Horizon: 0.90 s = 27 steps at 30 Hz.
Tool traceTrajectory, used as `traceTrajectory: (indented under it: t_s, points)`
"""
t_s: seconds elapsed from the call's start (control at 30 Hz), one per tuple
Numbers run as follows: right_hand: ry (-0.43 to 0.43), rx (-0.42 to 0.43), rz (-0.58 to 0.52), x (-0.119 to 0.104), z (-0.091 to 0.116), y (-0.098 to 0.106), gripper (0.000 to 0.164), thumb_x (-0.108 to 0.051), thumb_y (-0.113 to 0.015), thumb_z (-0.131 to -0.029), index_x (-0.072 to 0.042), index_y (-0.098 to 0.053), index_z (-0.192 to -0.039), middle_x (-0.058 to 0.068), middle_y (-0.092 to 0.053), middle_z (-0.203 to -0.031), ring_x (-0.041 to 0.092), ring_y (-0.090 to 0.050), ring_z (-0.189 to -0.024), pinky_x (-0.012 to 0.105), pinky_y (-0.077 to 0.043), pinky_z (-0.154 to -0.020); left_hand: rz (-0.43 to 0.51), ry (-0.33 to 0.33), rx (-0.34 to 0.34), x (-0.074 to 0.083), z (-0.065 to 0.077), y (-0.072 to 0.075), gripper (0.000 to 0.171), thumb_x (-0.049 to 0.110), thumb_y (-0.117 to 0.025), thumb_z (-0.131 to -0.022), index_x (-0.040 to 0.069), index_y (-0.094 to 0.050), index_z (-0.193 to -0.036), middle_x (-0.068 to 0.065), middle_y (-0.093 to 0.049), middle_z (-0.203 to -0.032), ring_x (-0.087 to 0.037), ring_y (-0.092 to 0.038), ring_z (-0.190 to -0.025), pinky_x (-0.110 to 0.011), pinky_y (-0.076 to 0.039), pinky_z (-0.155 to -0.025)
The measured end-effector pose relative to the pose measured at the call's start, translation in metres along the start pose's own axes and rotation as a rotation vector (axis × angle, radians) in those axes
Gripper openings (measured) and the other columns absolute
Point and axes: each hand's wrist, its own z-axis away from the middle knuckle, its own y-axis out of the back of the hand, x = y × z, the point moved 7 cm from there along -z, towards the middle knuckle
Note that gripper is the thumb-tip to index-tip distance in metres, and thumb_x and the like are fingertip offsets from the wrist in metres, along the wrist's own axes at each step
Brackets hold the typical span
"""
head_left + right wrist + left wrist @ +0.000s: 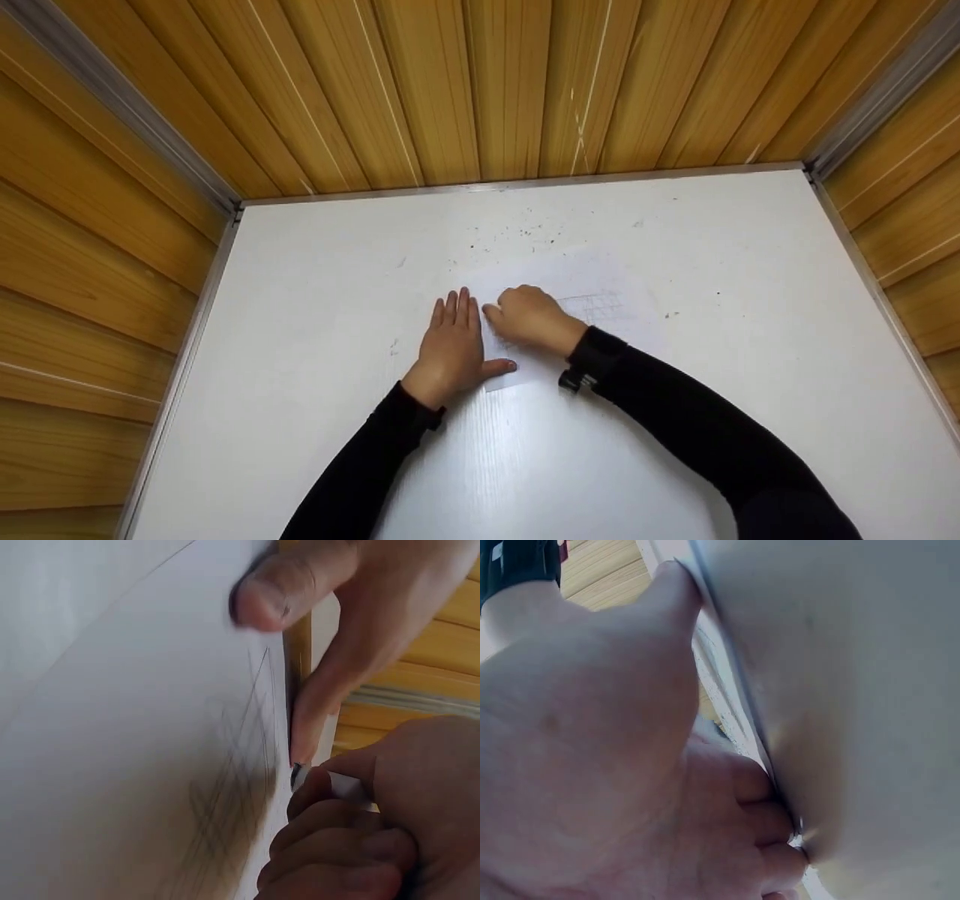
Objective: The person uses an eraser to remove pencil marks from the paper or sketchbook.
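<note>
A white sheet of paper (585,274) with pencil lines lies on the white table (315,300). My left hand (454,345) rests flat at the sheet's left edge, fingers straight and thumb spread out over the paper. Just to its right, my right hand (532,319) is curled low over the drawing. Between its thumb and fingers, in the right wrist view, shows a small white eraser (349,787), mostly hidden by the fingers. Grey, smudged pencil strokes (225,787) run across the paper beside this hand. The left wrist view shows the left palm (592,735) close up.
Dark crumbs (529,232) are scattered on the table beyond the sheet, with a few more to its right. Wood-patterned panels (450,90) wall the table at the back and both sides. Black sleeves (675,405) cover both arms.
</note>
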Motion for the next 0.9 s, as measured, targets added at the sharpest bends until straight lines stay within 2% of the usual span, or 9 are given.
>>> traceTrajectory:
  t_s: [0.1,0.2,0.3,0.5,0.6,0.73,0.83,0.9]
  points:
    - [-0.007,0.015,0.032,-0.004,-0.003,-0.006,0.053,-0.042,-0.047,-0.114,0.0,-0.077,-0.102,0.025,-0.078,-0.115,0.043,-0.072,-0.111,0.057,-0.06,-0.1,-0.003,-0.007,-0.008,0.003,-0.001,0.001,0.133,0.093,-0.053,-0.093,-0.01,-0.023,-0.171,-0.031,-0.02,-0.181,-0.042,-0.018,-0.173,-0.054,-0.017,-0.142]
    - [-0.034,0.042,0.049,0.012,0.001,0.002,0.055,-0.042,-0.047,-0.114,0.002,-0.077,-0.104,0.026,-0.077,-0.114,0.043,-0.072,-0.109,0.058,-0.06,-0.099,-0.01,0.002,-0.014,0.004,-0.003,0.002,0.134,0.093,-0.054,-0.092,-0.01,-0.022,-0.172,-0.03,-0.02,-0.182,-0.041,-0.017,-0.173,-0.054,-0.016,-0.143]
    - [-0.072,0.055,0.028,0.049,0.01,0.019,0.061,-0.046,-0.045,-0.115,0.006,-0.077,-0.112,0.029,-0.077,-0.116,0.045,-0.073,-0.107,0.059,-0.06,-0.099,-0.019,0.015,-0.022,0.003,-0.002,0.002,0.135,0.093,-0.054,-0.091,-0.01,-0.021,-0.172,-0.029,-0.02,-0.182,-0.041,-0.017,-0.174,-0.054,-0.016,-0.143]
    - [-0.216,0.064,-0.041,0.147,0.042,0.057,0.065,-0.047,-0.045,-0.114,0.009,-0.077,-0.121,0.034,-0.076,-0.124,0.042,-0.07,-0.1,0.057,-0.058,-0.094,-0.022,0.019,-0.018,-0.001,0.002,0.004,0.134,0.092,-0.055,-0.092,-0.01,-0.022,-0.172,-0.029,-0.021,-0.182,-0.041,-0.018,-0.173,-0.054,-0.017,-0.142]
    - [-0.235,0.073,-0.025,0.171,0.052,0.066,0.066,-0.045,-0.044,-0.114,0.012,-0.076,-0.127,0.036,-0.073,-0.131,0.044,-0.069,-0.108,0.059,-0.056,-0.096,-0.028,0.026,-0.009,-0.004,0.002,0.004,0.134,0.093,-0.056,-0.091,-0.01,-0.024,-0.171,-0.029,-0.022,-0.182,-0.041,-0.02,-0.173,-0.054,-0.018,-0.142]
    - [-0.214,0.108,0.004,0.169,0.054,0.067,0.064,-0.04,-0.042,-0.115,0.014,-0.073,-0.127,0.037,-0.073,-0.129,0.045,-0.068,-0.108,0.061,-0.055,-0.099,-0.02,0.022,0.002,-0.004,0.003,0.002,0.135,0.093,-0.056,-0.09,-0.01,-0.026,-0.171,-0.029,-0.024,-0.181,-0.042,-0.022,-0.172,-0.054,-0.02,-0.142]
    - [-0.199,0.123,-0.03,0.153,0.049,0.062,0.06,-0.039,-0.041,-0.115,0.011,-0.075,-0.114,0.032,-0.075,-0.113,0.039,-0.066,-0.095,0.056,-0.055,-0.092,-0.015,0.016,0.002,-0.003,0.003,-0.001,0.134,0.093,-0.056,-0.091,-0.01,-0.025,-0.171,-0.03,-0.024,-0.181,-0.042,-0.022,-0.172,-0.054,-0.019,-0.142]
    - [-0.177,0.118,-0.064,0.135,0.043,0.057,0.059,-0.04,-0.041,-0.116,0.008,-0.075,-0.112,0.029,-0.075,-0.111,0.037,-0.066,-0.094,0.055,-0.056,-0.093,-0.013,0.017,0.002,-0.003,0.003,-0.002,0.134,0.093,-0.055,-0.091,-0.01,-0.024,-0.171,-0.03,-0.024,-0.181,-0.042,-0.022,-0.172,-0.054,-0.019,-0.142]
